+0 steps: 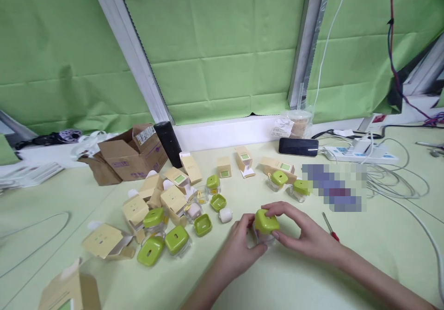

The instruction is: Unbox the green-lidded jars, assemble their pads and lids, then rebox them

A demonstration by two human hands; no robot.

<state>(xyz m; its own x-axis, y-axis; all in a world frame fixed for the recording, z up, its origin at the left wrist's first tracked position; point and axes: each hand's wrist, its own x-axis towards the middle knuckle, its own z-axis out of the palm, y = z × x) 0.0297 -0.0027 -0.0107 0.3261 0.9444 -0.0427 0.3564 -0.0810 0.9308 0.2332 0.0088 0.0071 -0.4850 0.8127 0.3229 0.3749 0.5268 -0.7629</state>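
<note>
A small see-through container with a green lid [266, 222] stands between my two hands over the near part of the table. My left hand [239, 247] is closed around the see-through lower part, its thumb at the front. From above, my right hand [294, 231] grips the lid, with fingers on its top and thumb at its near side. The contents of the container are mostly hidden. To the left lie a loose green lid [203, 225], another green lid [218, 202] and a small white cylinder-shaped piece [225, 215].
Several like containers [177, 240] and opened small boxes [104, 241] lie at left. Two more containers [277, 179] sit at back right. A screwdriver [331, 229] lies right of my hands. Behind are a brown carton [130, 159], black phone [298, 146] and power strip [360, 154] with cables.
</note>
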